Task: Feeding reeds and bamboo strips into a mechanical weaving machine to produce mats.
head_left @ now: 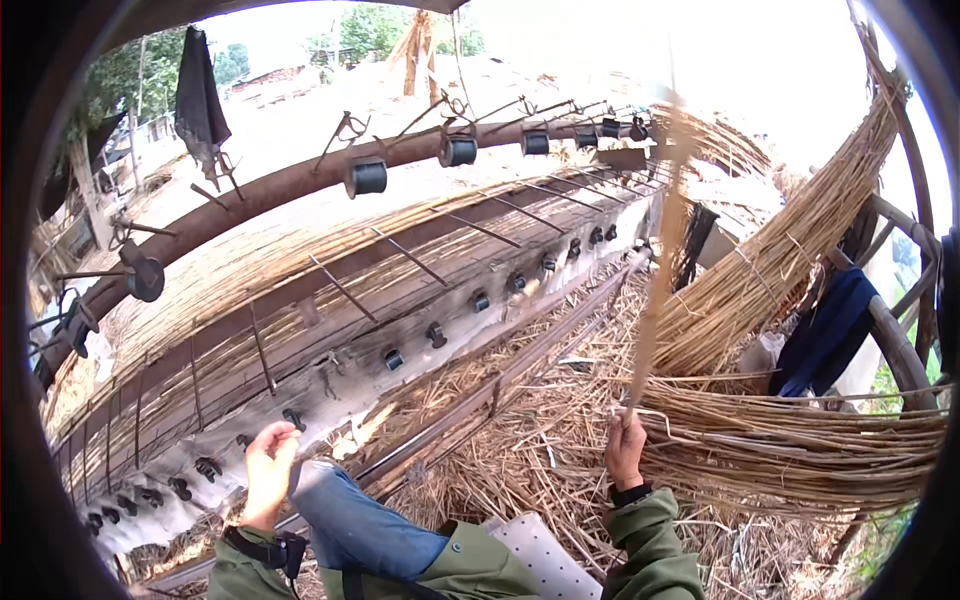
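Observation:
My right hand [627, 450] grips a bunch of long pale reeds [656, 300] held upright and blurred, beside a horizontal reed bundle [790, 440] on the right. My left hand [268, 460] is raised at lower left with fingertips closed; whatever is in them is too small to make out. It is near dark spools [393, 358] along a pale, worn beam [458, 320] of the loom-like frame. Metal rods [341, 288] cross the layer of reeds [200, 310] behind it.
A curved rusty pipe [285, 175] carries spools [458, 150] and hooks. A leaning reed bundle [760, 270], a wooden post frame [890, 330] and dark blue cloth [815, 330] stand right. Loose straw [520, 440] covers the ground around my legs. A dark cloth [200, 110] hangs upper left.

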Demonstrator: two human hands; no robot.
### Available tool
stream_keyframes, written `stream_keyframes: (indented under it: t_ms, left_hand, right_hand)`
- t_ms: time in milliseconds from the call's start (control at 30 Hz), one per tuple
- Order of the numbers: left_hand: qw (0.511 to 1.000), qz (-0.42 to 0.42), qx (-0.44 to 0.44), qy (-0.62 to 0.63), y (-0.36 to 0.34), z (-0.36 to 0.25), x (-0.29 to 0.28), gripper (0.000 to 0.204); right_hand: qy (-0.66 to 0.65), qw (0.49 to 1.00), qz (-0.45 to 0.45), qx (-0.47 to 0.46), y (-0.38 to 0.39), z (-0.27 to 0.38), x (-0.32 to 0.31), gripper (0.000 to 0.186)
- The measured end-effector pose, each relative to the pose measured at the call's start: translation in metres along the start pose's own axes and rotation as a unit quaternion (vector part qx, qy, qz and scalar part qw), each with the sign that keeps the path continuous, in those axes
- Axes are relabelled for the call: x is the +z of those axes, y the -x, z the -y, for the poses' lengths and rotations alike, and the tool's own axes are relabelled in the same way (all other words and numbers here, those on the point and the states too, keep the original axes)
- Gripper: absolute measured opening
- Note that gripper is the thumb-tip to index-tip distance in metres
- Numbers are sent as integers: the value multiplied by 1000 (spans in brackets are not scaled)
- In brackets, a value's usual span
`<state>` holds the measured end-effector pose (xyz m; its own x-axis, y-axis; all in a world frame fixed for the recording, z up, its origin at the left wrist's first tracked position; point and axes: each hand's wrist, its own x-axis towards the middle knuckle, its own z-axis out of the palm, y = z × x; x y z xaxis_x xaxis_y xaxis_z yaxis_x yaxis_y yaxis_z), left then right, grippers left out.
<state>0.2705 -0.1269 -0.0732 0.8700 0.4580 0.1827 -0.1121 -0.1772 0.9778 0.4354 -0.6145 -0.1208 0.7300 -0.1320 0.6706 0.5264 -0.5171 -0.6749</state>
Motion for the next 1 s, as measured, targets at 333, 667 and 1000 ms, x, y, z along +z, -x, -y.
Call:
stream_keyframes:
  t_ms: [333,667,1000]
  left_hand:
    - [946,-49,-92,307,79,-111,-11,61]
    - [865,-459,87,182,172,-109,-97,31]
    - [805,-578,-46,126,253,9,-173,30]
  right_hand:
    - [-208,870,400,-200,108,199,162,15]
    - [-300,687,594,-292,158,283,179,22]
    - [-35,776,416,-473,31,217,158,21]
